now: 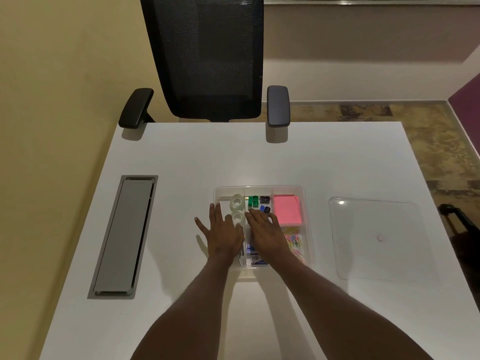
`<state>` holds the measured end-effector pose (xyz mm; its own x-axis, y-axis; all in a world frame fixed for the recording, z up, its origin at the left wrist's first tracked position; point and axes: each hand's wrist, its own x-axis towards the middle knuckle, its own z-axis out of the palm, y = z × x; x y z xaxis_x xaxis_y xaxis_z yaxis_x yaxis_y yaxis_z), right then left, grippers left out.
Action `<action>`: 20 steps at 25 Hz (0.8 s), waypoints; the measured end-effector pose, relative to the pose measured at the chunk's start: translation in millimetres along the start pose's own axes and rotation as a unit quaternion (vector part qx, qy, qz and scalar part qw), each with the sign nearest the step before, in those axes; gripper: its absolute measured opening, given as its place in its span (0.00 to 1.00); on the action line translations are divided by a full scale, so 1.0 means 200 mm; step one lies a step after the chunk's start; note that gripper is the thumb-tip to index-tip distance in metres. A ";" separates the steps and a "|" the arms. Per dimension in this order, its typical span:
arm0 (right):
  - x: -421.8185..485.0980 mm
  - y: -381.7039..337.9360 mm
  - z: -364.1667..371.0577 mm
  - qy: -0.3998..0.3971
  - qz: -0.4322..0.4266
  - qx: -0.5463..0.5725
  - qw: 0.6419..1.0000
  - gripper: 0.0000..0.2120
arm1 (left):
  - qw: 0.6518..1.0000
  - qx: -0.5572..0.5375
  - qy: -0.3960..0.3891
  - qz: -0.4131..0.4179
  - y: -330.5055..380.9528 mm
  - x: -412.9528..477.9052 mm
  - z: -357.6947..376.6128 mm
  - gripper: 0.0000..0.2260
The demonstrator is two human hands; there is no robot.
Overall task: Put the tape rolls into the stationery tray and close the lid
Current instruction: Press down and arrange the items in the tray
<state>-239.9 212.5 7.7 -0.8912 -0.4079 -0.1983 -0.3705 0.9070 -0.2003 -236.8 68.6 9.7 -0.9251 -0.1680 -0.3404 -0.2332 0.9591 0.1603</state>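
Observation:
A clear stationery tray (291, 188) sits at the middle of the white table. Two clear tape rolls lie in its left compartment, one at the back (237, 202) and one just in front of it (237, 217). My left hand (224, 233) lies flat, fingers spread, over the tray's left side, its fingertips beside the nearer roll. Over the tray's middle, my right hand (266, 233) is also flat and spread. Neither hand holds anything. The clear lid (374, 237) lies flat on the table to the right of the tray.
The tray also holds green and black binder clips (254, 201), pink sticky notes (287, 210) and coloured paper clips (294, 241). A grey cable hatch (124, 236) is set into the table at left. A black mesh office chair (207, 58) stands at the far edge.

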 end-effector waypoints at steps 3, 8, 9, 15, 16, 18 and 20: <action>-0.05 0.00 -0.05 0.014 -0.001 -0.013 1.000 0.27 | 0.999 -0.024 0.023 -0.007 -0.01 -0.07 -0.02 0.21; -0.21 -0.04 -0.10 0.020 0.032 -0.021 0.999 0.28 | 0.998 -0.036 0.052 0.014 -0.08 -0.22 -0.05 0.20; -0.26 -0.05 -0.11 0.032 0.035 -0.028 0.998 0.27 | 0.998 -0.032 0.055 0.018 -0.10 -0.25 -0.06 0.19; -0.48 -0.13 -0.13 0.050 0.077 -0.013 0.996 0.25 | 0.992 -0.029 0.105 0.060 -0.12 -0.46 -0.08 0.16; -0.52 -0.14 -0.12 0.050 0.088 -0.002 0.995 0.25 | 0.992 -0.038 0.098 0.064 -0.11 -0.49 -0.07 0.17; -0.61 -0.13 -0.12 0.063 0.112 0.013 0.992 0.25 | 0.992 -0.046 0.085 0.081 -0.09 -0.55 -0.04 0.19; -0.72 -0.10 -0.11 0.071 0.126 0.017 0.989 0.24 | 0.991 -0.043 0.074 0.100 -0.05 -0.62 0.01 0.22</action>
<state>-110.8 255.9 61.3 -0.9831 -0.1473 -0.1090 -0.1242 0.9729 -0.1951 -119.2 79.7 49.1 -0.9878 -0.0151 -0.1553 -0.0603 0.9549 0.2907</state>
